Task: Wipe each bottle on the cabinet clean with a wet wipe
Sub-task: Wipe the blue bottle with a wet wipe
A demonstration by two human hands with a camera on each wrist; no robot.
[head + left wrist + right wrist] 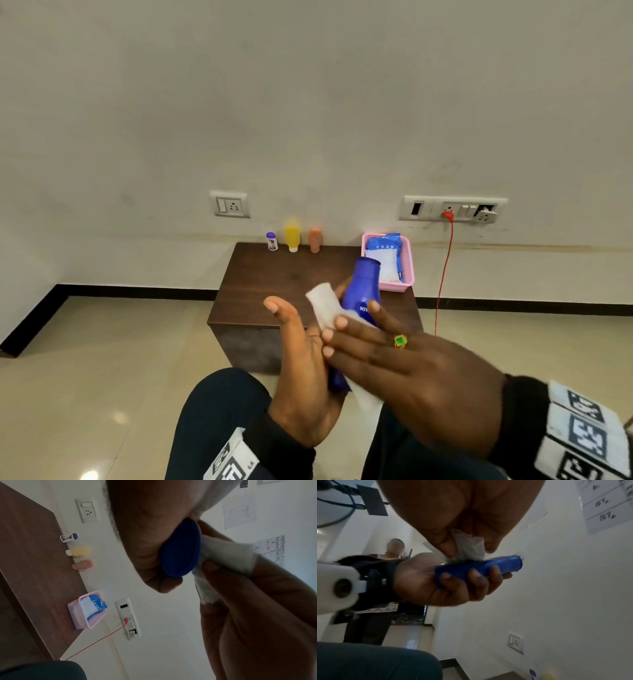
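My left hand (298, 346) grips a dark blue bottle (363, 287) above my lap, its fingers curled under the body (496, 563). The bottle's flat ridged end (181, 550) faces the left wrist camera. My right hand (394, 363) lies over the bottle's lower half and holds a white wet wipe (322, 305) against it. The wipe (469, 547) is bunched between the right thumb and fingers. On the brown cabinet (274, 284), along the wall, stand a small white bottle with a purple cap (271, 241), a yellow bottle (292, 238) and a peach bottle (314, 240).
A pink basket (407, 263) with a blue wipes pack (383, 246) sits at the cabinet's back right corner. A red cable (443, 274) hangs from the wall socket (452, 209) to the floor. Another person (392, 555) stands in the doorway behind.
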